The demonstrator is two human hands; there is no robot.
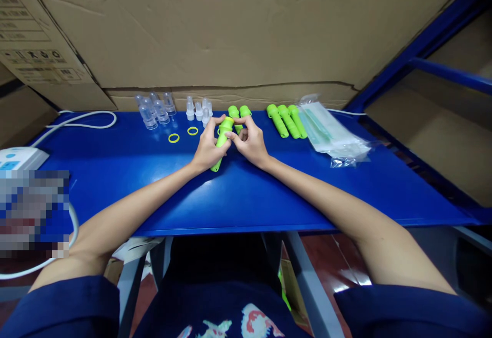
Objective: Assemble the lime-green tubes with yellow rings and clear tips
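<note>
My left hand [207, 147] is wrapped around a lime green tube [222, 143] that points away from me over the blue table [115, 184]. My right hand [250, 142] pinches at the tube's far end, where a thin yellow ring seems to sit; the fingers hide the detail. Two more green tubes [240, 113] lie just beyond my fingers. Two loose yellow rings [173, 138] lie on the table left of my left hand.
Clear plastic caps [154, 110] and smaller white pieces [199, 110] stand at the back. Three green tubes [286, 120] lie right of them, beside a clear plastic bag [330, 133]. A white device [19, 157] with a cable sits at the left. Cardboard lines the back.
</note>
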